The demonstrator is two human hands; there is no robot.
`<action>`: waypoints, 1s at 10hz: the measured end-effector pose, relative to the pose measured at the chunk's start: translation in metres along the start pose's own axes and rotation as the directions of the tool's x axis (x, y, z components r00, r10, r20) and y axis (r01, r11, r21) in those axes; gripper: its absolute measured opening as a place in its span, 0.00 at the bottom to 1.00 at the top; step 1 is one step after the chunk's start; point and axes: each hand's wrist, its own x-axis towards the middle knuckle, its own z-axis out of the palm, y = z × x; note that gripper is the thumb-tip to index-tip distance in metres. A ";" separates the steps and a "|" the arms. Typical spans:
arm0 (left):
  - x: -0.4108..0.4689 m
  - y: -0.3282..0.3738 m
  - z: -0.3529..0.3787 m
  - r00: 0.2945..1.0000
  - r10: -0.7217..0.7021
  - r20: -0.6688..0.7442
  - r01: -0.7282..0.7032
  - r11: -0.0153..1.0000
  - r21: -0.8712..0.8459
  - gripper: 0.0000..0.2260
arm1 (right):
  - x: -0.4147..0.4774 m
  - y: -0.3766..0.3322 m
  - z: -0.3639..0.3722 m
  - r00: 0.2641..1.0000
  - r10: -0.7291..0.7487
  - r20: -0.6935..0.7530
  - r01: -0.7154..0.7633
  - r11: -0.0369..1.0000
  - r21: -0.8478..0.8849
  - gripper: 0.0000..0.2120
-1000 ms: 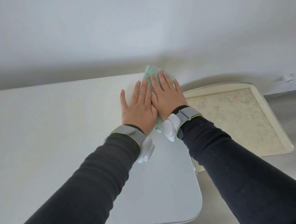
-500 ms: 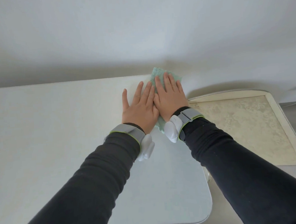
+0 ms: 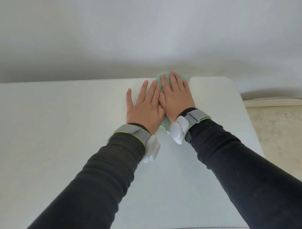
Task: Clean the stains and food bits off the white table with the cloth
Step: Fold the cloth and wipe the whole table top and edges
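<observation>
Not much around the white table (image 3: pixel 60 146), honestly. A plain pale wall (image 3: pixel 142 35) ran right along its far edge. Off to the right, a cream side table (image 3: pixel 280 138) with a raised rim and a marbled-looking top sat just beside the white one and a bit lower. I couldn't tell whether the two actually touched. Nothing stood between the hands and the surface. The only bulky bits were the person's own gear: a grey strap with a green edge on each wrist, plus a white plastic unit hanging off the left strap (image 3: pixel 151 150) and another off the right strap (image 3: pixel 178 133), both over black sleeves.

The cloth (image 3: pixel 159 77) was a pale green fuzzy thing, lying at the far edge of the table, right of centre and close to the wall. Most of it was hidden under the right hand (image 3: pixel 176 98), which lay flat on it with straight fingers pointing away from the person. Green fuzz poked out past those fingertips, and a small corner showed on the near side between the two wrists. The left hand (image 3: pixel 143 109) was flat too, fingers spread a little, pressed up against the right one so they touched side to side. It looked mostly on bare table, and how far the cloth reached under it I couldn't make out.
</observation>
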 end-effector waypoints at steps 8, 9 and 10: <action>-0.080 -0.277 -0.031 0.972 -0.232 0.017 0.233 0.972 -0.014 0.34 | 0.054 -0.294 0.033 0.977 -0.210 0.021 0.210 0.978 -0.005 0.26; -0.092 -0.314 -0.032 0.960 -0.280 0.019 0.280 0.960 -0.018 0.27 | 0.062 -0.334 0.037 0.967 -0.252 0.035 0.252 0.968 -0.011 0.26; -0.104 -0.344 -0.037 0.944 -0.329 0.025 0.329 0.944 -0.009 0.25 | 0.068 -0.371 0.042 0.953 -0.299 0.053 0.299 0.954 -0.006 0.26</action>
